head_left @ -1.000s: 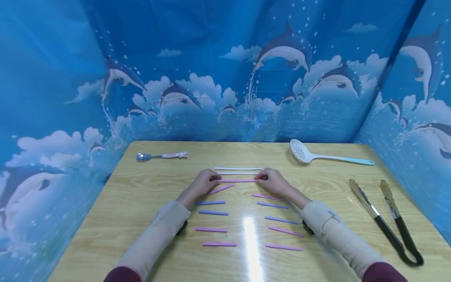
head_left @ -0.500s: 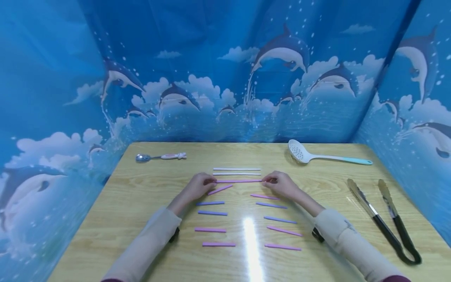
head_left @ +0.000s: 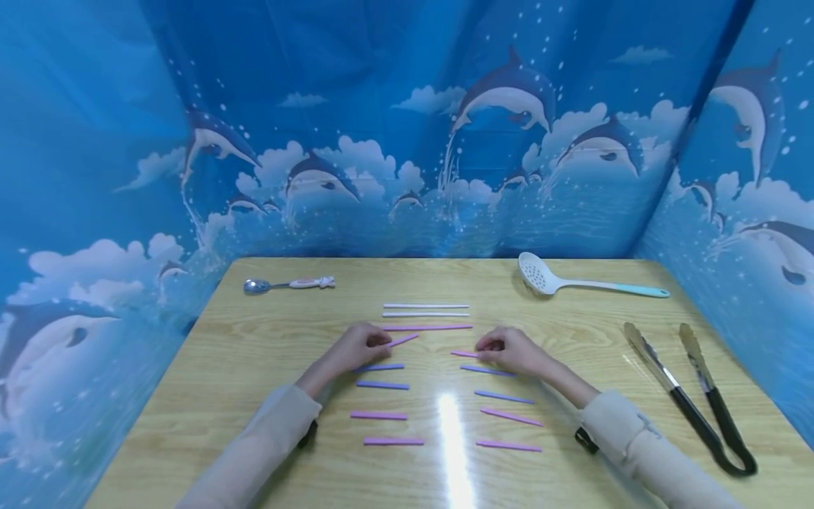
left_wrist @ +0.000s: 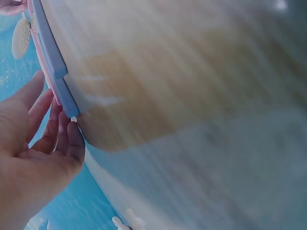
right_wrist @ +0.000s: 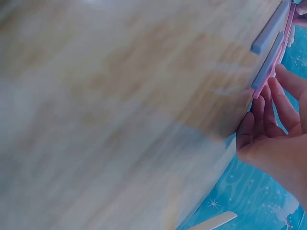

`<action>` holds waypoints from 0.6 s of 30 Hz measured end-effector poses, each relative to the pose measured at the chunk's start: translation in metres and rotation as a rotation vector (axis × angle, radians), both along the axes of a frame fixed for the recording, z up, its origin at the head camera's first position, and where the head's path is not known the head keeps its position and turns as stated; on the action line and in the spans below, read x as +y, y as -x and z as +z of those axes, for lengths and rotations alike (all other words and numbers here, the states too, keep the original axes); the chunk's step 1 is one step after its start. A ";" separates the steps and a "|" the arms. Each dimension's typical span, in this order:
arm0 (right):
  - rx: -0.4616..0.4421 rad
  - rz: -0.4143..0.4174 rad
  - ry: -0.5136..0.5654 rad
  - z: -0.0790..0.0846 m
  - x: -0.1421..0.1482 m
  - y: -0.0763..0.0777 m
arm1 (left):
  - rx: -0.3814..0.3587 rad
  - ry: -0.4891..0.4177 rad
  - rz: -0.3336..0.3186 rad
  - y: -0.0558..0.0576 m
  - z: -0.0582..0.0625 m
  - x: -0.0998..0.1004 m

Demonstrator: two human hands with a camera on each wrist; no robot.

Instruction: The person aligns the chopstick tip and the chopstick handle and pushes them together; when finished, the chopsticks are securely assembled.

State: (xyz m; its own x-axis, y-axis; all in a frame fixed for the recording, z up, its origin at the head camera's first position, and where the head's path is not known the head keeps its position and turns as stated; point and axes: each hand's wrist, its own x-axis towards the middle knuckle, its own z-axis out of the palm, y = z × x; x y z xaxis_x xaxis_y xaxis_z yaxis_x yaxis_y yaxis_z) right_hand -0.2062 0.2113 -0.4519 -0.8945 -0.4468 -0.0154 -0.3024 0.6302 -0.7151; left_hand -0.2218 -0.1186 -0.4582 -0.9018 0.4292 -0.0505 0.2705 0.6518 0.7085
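In the head view my left hand [head_left: 362, 348] has its thumb and fingertips around the outer end of a short pink stick [head_left: 404, 339], which lies slanted. My right hand [head_left: 514, 351] does the same with another short pink stick [head_left: 463, 353] opposite. Just beyond both hands lies a long pink stick [head_left: 427, 327], with two white sticks [head_left: 426, 306] behind it. Both wrist views show the fingers bent near the pink stick ends, beside blue sticks [left_wrist: 64, 98]; the exact contact is hard to see.
Several short blue sticks [head_left: 383, 386] and pink sticks [head_left: 393, 442] lie in two columns nearer me. A spoon [head_left: 289, 283] is at the back left, a slotted skimmer [head_left: 540, 274] at the back right, and black-handled tongs [head_left: 683, 399] at the right.
Both hands have let go of the long pink stick, leaving it behind the short ones. They have moved toward me and outward onto the two short pink sticks.
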 end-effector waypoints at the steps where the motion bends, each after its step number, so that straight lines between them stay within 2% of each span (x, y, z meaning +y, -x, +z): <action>1: 0.005 0.011 0.004 0.000 0.000 0.000 | -0.005 0.006 -0.007 0.000 0.000 0.000; 9: 0.026 0.068 0.008 -0.002 -0.003 -0.001 | 0.037 0.031 -0.052 0.002 -0.003 -0.002; 18: 0.030 0.076 -0.010 -0.001 -0.003 -0.002 | 0.028 0.056 -0.013 0.001 -0.001 0.001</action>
State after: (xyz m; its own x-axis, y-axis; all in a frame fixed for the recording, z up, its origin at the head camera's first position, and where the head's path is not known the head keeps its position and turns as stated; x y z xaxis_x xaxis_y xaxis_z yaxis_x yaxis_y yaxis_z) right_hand -0.2045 0.2086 -0.4533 -0.8579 -0.5137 0.0058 -0.3711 0.6118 -0.6986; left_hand -0.2226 -0.1179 -0.4594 -0.8976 0.4380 -0.0492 0.2986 0.6865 0.6629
